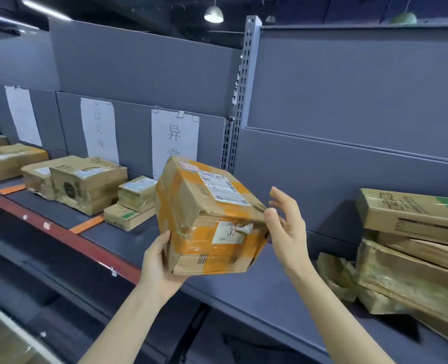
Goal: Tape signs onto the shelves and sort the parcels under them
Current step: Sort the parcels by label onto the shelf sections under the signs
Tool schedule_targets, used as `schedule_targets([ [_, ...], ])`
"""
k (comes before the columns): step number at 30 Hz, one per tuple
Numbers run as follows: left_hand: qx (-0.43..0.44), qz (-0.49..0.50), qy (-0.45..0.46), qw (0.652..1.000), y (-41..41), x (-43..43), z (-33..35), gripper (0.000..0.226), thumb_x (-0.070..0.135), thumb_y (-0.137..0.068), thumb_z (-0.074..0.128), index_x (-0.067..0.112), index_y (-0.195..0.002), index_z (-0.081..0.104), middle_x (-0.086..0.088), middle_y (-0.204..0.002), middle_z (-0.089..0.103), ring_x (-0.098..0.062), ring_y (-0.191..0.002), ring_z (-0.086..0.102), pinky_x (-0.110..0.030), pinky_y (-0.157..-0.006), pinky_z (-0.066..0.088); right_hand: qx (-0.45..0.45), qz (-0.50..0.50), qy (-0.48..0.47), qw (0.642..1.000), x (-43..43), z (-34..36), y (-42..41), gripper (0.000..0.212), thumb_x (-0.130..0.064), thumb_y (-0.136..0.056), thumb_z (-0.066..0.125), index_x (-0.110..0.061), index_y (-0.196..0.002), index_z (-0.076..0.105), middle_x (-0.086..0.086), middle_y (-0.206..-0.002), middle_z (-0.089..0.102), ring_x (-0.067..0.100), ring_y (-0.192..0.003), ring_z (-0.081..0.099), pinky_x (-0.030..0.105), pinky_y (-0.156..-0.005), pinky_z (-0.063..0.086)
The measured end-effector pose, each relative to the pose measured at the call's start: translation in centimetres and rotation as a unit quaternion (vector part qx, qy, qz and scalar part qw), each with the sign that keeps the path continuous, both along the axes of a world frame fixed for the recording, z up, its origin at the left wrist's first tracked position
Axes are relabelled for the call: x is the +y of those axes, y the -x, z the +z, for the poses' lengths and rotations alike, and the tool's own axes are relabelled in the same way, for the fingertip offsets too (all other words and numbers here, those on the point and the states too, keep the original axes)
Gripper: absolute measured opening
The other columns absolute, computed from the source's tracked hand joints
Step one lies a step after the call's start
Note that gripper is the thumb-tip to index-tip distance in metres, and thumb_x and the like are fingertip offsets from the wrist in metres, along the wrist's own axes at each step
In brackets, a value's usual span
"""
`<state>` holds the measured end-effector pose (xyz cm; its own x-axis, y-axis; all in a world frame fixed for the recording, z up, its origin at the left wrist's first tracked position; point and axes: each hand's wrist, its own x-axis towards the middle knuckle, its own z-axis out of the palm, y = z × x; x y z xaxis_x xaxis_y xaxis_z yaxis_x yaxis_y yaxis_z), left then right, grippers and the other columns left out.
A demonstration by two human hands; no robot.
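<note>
"What's in hand just now?"

"One taped-up parcel [209, 216], held tilted above the front edge of the shelf [257, 282]. The left hand [160, 264] grips its lower near corner from beneath, thumb up the side. The right hand [286, 227] is spread wide, with only the thumb touching the parcel's right corner."

"Much left to sort?"

"A fair bit, I'd say. A heap of boxes [411, 248] lies jumbled at the shelf's right end, with no sign behind it. Further left, several cartons [86, 185] already sit along the back edge."

"And the signs?"

"At least three paper signs [175, 143] are taped to the back panel [139, 74] above those cartons, so that part looks done."
</note>
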<state>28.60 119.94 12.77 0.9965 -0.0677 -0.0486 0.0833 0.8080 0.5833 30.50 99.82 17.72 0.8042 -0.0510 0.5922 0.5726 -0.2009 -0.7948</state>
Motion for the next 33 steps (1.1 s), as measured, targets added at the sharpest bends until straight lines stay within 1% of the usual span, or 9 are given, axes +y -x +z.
schedule_targets([
  [3, 0.013, 0.018, 0.019, 1.000, 0.4, 3.3, -1.7, 0.030, 0.032, -0.047, 0.078, 0.019, -0.075, 0.079, -0.008, -0.092, 0.073, -0.027, -0.078, 0.071, -0.040, -0.072, 0.056, 0.145, -0.020, -0.061, 0.987, 2.5, -0.1, -0.3, 0.039, -0.033, -0.089, 0.059, -0.022, -0.126, 0.051, -0.006, -0.111, 0.062, 0.008, -0.098, 0.057, 0.031, -0.090, 0.046],
  [7, 0.039, 0.044, 0.013, 0.998, 1.2, 7.6, -3.2, 0.025, 0.030, -0.071, 0.057, 0.016, -0.063, 0.076, -0.010, -0.080, 0.071, -0.029, -0.070, 0.069, -0.042, -0.071, 0.052, 0.264, 0.077, -0.123, 0.953, 6.6, -0.8, -0.5, 0.021, -0.019, -0.094, 0.056, -0.007, -0.078, 0.063, -0.006, -0.063, 0.065, 0.011, -0.060, 0.055, 0.023, -0.057, 0.041],
  [10, 0.019, 0.046, 0.005, 0.999, 2.1, 10.9, -3.5, 0.019, 0.023, -0.056, 0.076, 0.016, -0.074, 0.076, -0.010, -0.078, 0.072, -0.028, -0.067, 0.070, -0.043, -0.057, 0.058, 0.339, 0.142, -0.143, 0.919, 9.8, -1.7, 0.0, 0.016, -0.024, -0.079, 0.065, -0.010, -0.087, 0.064, 0.008, -0.080, 0.065, 0.023, -0.071, 0.056, 0.031, -0.061, 0.040],
  [13, -0.029, 0.024, -0.057, 0.998, 2.5, 14.4, -4.0, 0.061, 0.013, -0.033, 0.089, 0.019, -0.092, 0.076, -0.009, -0.093, 0.072, -0.026, -0.077, 0.071, -0.040, -0.059, 0.058, 0.345, 0.175, -0.137, 0.912, 12.4, -2.8, 0.1, 0.020, -0.015, -0.082, 0.062, -0.010, -0.101, 0.059, 0.008, -0.090, 0.065, 0.024, -0.075, 0.058, 0.036, -0.060, 0.046],
  [19, 0.041, 0.029, -0.228, 0.972, 3.4, 19.8, -4.9, 0.054, -0.016, -0.085, 0.030, 0.013, -0.125, 0.051, -0.010, -0.100, 0.063, -0.018, -0.075, 0.066, -0.028, -0.052, 0.052, 0.355, 0.203, -0.156, 0.899, 16.8, -6.2, -0.1, 0.024, -0.004, -0.091, 0.051, -0.014, -0.113, 0.057, 0.010, -0.103, 0.067, 0.022, -0.078, 0.064, 0.038, -0.062, 0.052],
  [22, 0.076, 0.055, -0.235, 0.967, 4.4, 21.3, -4.9, 0.030, 0.007, -0.094, 0.029, 0.012, -0.097, 0.059, -0.005, -0.073, 0.059, -0.013, -0.051, 0.060, -0.025, -0.050, 0.047, 0.358, 0.226, -0.153, 0.893, 18.9, -7.8, -0.1, 0.023, -0.005, -0.090, 0.053, -0.016, -0.110, 0.058, 0.012, -0.102, 0.067, 0.027, -0.075, 0.062, 0.045, -0.062, 0.047],
  [24, 0.094, 0.069, -0.239, 0.964, 4.7, 22.3, -5.2, 0.033, 0.035, -0.094, 0.038, 0.013, -0.093, 0.062, -0.006, -0.081, 0.063, -0.022, -0.070, 0.060, -0.033, -0.067, 0.046, 0.362, 0.239, -0.151, 0.888, 20.3, -8.6, -0.3, 0.027, -0.009, -0.083, 0.059, -0.015, -0.109, 0.058, 0.014, -0.101, 0.067, 0.034, -0.076, 0.056, 0.043, -0.058, 0.042],
  [28, 0.120, 0.088, -0.274, 0.950, 4.6, 24.2, -6.8, 0.072, 0.069, -0.069, 0.058, 0.026, -0.127, 0.052, -0.004, -0.119, 0.064, -0.036, -0.105, 0.060, -0.046, -0.080, 0.052, 0.371, 0.273, -0.140, 0.877, 23.2, -9.9, -1.2, 0.036, -0.012, -0.076, 0.062, -0.012, -0.111, 0.057, 0.015, -0.102, 0.064, 0.021, -0.067, 0.059, 0.026, -0.045, 0.044],
  [33, 0.101, 0.113, -0.283, 0.947, 3.4, 27.3, -8.6, 0.122, 0.076, -0.024, 0.079, 0.036, -0.133, 0.040, 0.010, -0.120, 0.065, -0.017, -0.114, 0.058, -0.040, -0.080, 0.049, 0.382, 0.306, -0.109, 0.865, 26.9, -11.7, -3.8, 0.042, -0.018, -0.067, 0.063, -0.015, -0.108, 0.058, 0.005, -0.100, 0.069, 0.022, -0.083, 0.064, 0.037, -0.066, 0.052],
])
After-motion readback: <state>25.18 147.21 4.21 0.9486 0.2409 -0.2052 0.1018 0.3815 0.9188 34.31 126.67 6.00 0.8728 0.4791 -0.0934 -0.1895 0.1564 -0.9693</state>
